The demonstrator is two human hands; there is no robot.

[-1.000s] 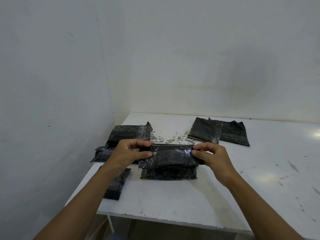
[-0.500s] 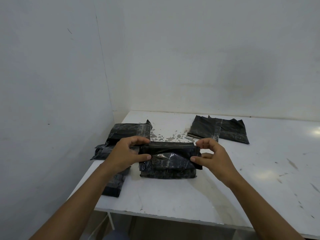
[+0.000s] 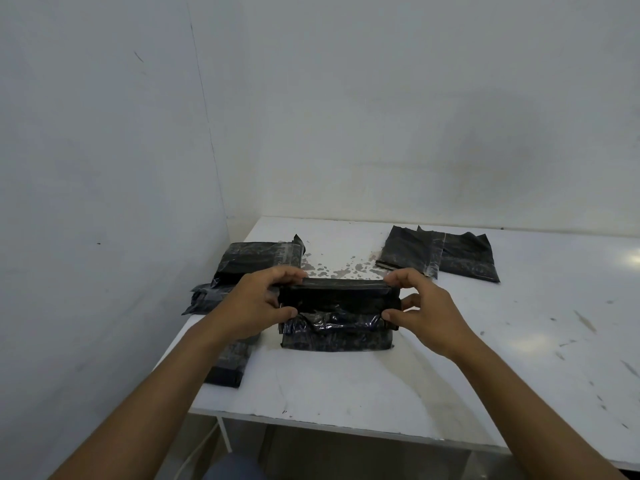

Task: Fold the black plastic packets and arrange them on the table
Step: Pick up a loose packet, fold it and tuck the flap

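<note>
Head view, the only one here. Mid-fold on one black packet (image 3: 337, 301), near the middle of the white table (image 3: 346, 386), toward the front edge. Gripped at its left end by the left hand (image 3: 256, 306), thumb in front and fingers curled over the top. Pinched the same way at its right end by the right hand (image 3: 429, 313). Top part rolled over toward the camera into a tight band, lower part crinkled and lying flat on the table. Hard to say if that bottom layer is the same packet or a second one underneath.

Progress-wise, looks like roughly midway, just a guess. Already bundled up, by the look of it: a dark pile (image 3: 259, 259) at the back left by the wall, just beside the left hand, plus a smaller folded piece (image 3: 227, 370) at the left edge, partly hidden by the forearm. Probably left to do: two flat packets (image 3: 440, 254) at the back right, overlapping, well apart from both hands. After that, lining everything up.
</note>
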